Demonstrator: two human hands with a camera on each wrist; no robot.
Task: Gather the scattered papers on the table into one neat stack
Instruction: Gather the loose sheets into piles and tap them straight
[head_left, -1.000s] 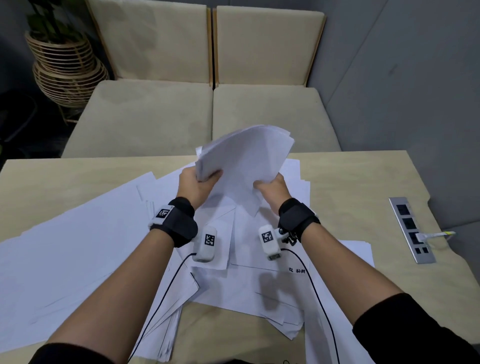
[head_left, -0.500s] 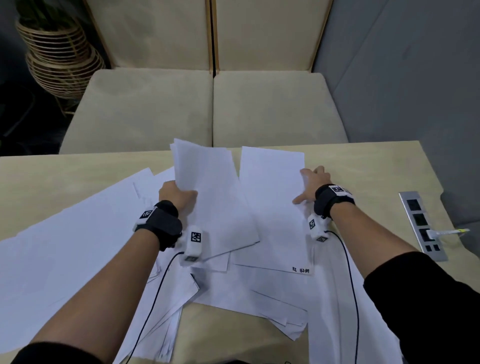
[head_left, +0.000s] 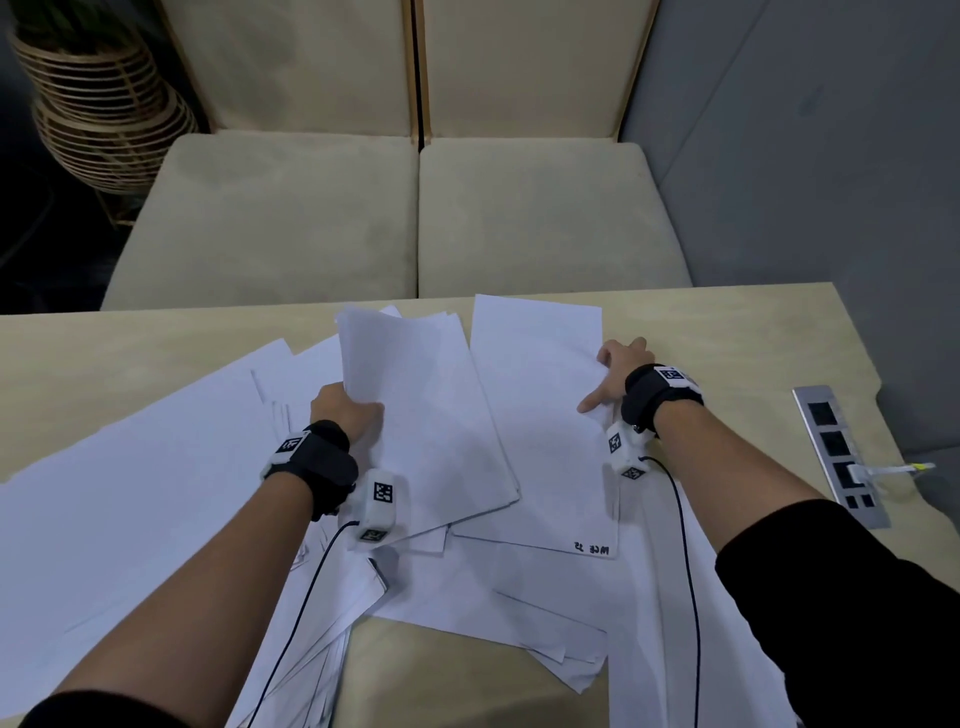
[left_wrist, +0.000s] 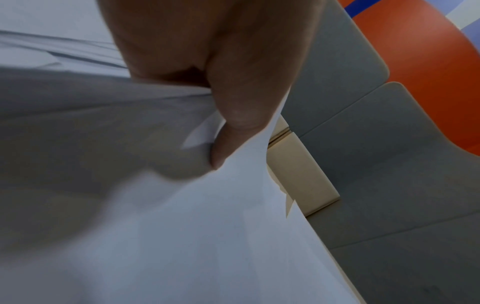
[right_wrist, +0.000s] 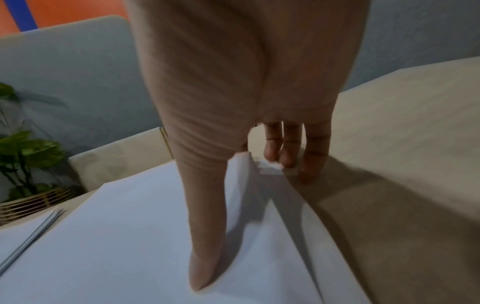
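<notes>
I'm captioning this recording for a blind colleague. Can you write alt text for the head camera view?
Seen from above, the left hand grips a sheaf of white papers while the right hand takes the edge of a single sheet. More sheets lie scattered across the beige table, with cushioned seats behind it.

white papers (head_left: 426, 415), tan table (head_left: 727, 332), beige cushions (head_left: 519, 218)

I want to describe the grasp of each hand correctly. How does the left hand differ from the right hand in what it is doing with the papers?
The left hand grips a bundle of sheets by its left edge, raised and tilted; the right hand pinches the right edge of a sheet lying on the pile, thumb on top. The left fingers are curled; the right fingers are straighter, reaching down at the edge. Both wear a wrist camera.
</notes>
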